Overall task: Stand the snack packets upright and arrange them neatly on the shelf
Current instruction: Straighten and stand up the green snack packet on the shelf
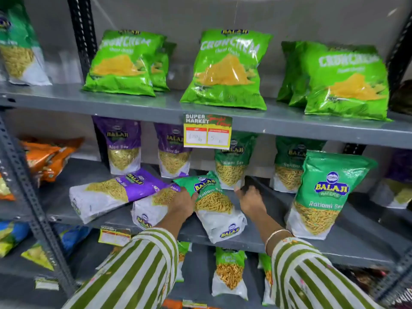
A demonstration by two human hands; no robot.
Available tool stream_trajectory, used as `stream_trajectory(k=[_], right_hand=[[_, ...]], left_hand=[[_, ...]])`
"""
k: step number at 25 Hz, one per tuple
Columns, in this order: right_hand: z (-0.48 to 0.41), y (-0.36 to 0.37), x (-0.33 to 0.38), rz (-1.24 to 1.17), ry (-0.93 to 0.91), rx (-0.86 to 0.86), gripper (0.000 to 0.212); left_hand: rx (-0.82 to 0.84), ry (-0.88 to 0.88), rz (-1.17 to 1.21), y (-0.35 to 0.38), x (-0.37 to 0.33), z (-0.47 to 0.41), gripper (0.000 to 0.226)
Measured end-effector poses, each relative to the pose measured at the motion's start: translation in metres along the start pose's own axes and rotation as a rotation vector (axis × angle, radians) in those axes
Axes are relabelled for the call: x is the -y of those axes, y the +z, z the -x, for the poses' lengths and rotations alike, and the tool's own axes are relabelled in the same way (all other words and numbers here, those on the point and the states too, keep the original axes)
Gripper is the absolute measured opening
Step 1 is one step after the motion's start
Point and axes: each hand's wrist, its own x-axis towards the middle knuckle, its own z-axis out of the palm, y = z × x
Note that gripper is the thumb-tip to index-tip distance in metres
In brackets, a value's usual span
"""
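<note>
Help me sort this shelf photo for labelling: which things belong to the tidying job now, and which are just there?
Job in hand:
- fallen green Ratlami Sev packet, between left hand and right hand
- two fallen purple Aloo Sev packets
- middle shelf

Just there:
- Crunchem bags above
- price tag
- orange packets

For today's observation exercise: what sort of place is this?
Most likely a supermarket aisle: grey metal shelving stocked with repeated snack packets, and a "Super Market" price tag clipped to the shelf edge.
</note>
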Motion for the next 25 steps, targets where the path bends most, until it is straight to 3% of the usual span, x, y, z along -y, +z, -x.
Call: stream_trajectory(k=[2, 5, 7, 9, 10, 12, 14, 15, 18, 25], right_hand=[[-0.015, 0.012, -0.007, -0.065, 0.053, 0.187, 0.062], [-0.034, 0.025, -0.018, -0.193, 0.175, 0.410, 0.053], [-0.047, 0.034, -0.028, -0.216, 0.219, 0.544, 0.068], [-0.067, 0.046, -0.044, -0.221, 0.253, 0.634, 0.094], [-0.068, 0.048, -0.046, -0.262, 0.296, 0.676, 0.083], [-0.047, 0.039, -0.036, -0.328, 0.341, 0.748, 0.037], [-0.024, 0.029, -0.025, -0.353, 0.347, 0.756, 0.025], [-0.017, 0.026, -0.022, -0.365, 0.331, 0.766, 0.028], [0.006, 0.010, -0.007, -0.389, 0.233, 0.720, 0.042], [0.003, -0.010, -0.006, -0.450, -0.093, 0.394, 0.087]], left_hand=[[0.225, -0.172, 0.148, 0.015, -0.002, -0.015, 0.061], [0.449, -0.394, 0.598, 0.034, -0.001, -0.022, 0.052], [0.511, -0.459, 0.748, 0.042, 0.001, -0.024, 0.044], [0.601, -0.464, 0.849, 0.039, 0.000, -0.021, 0.019], [0.633, -0.471, 0.853, 0.038, 0.003, -0.020, 0.014], [0.654, -0.498, 0.829, 0.030, 0.009, -0.014, 0.015], [0.654, -0.501, 0.833, 0.023, 0.017, -0.010, 0.005], [0.626, -0.487, 0.848, 0.020, 0.020, -0.009, 0.013], [0.529, -0.356, 0.783, 0.001, 0.015, 0.001, 0.042], [0.306, -0.116, 0.755, -0.032, -0.023, 0.023, 0.044]])
